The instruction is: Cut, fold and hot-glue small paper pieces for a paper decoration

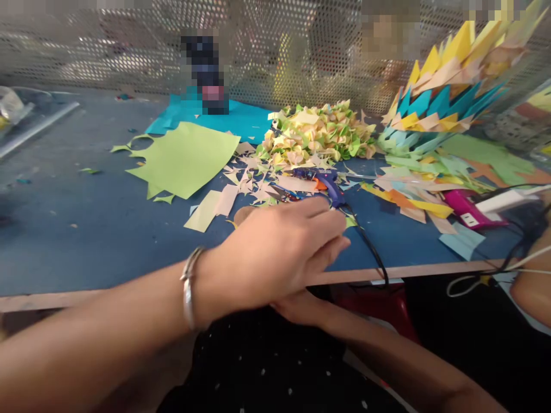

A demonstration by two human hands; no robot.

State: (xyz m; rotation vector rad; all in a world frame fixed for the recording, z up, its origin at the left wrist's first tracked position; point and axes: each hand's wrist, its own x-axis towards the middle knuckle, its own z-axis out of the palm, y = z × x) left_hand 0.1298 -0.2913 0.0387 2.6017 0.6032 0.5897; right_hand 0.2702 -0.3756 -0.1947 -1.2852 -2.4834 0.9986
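Observation:
My left hand [284, 244], with a silver bracelet at the wrist, is over the table's front edge, its fingers curled closed. Whatever it pinches is hidden. Below it, my right hand [297, 307] comes in from the lower right; its fingers are covered by the left hand. Just beyond the hands lie a blue glue gun [329, 182] with an orange trigger and scissors [282, 194] partly covered by the left hand. A rounded brown thing [244, 214] shows behind the left hand; its kind is unclear. Cut paper strips [210, 209] lie nearby.
A heap of folded paper pieces [321, 135] sits near the perforated metal screen [253, 51]. Green paper [185, 158] and blue paper [241, 121] lie left. At right stand a layered paper-point construction [434, 103], a magenta power strip [467, 209], cables [370, 246] and another person's arm [534, 287].

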